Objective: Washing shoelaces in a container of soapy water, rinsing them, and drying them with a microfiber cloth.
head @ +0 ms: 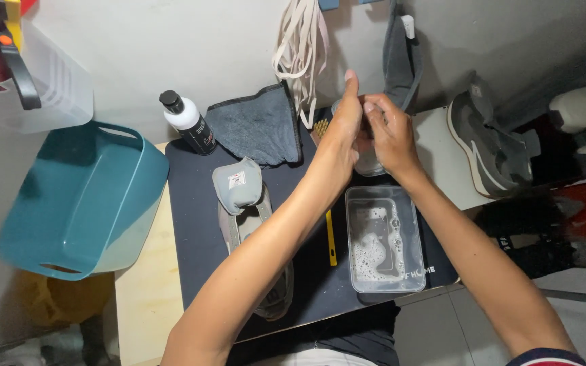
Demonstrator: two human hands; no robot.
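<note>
Gripping clear jar [369, 163], both hands near mat [191, 203] edge.

A teal basket [83, 196], dark bottle [190, 123], grey cloth [256, 125] and soapy tub [384, 240].

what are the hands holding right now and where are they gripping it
Both hands, left hand and right hand, meet around a small clear container, gripping near its top. Exactly which part cannot be told; the fingers hide it.

Pale wall [171, 41], wooden table [145, 298], tiled floor [442, 332]
</note>
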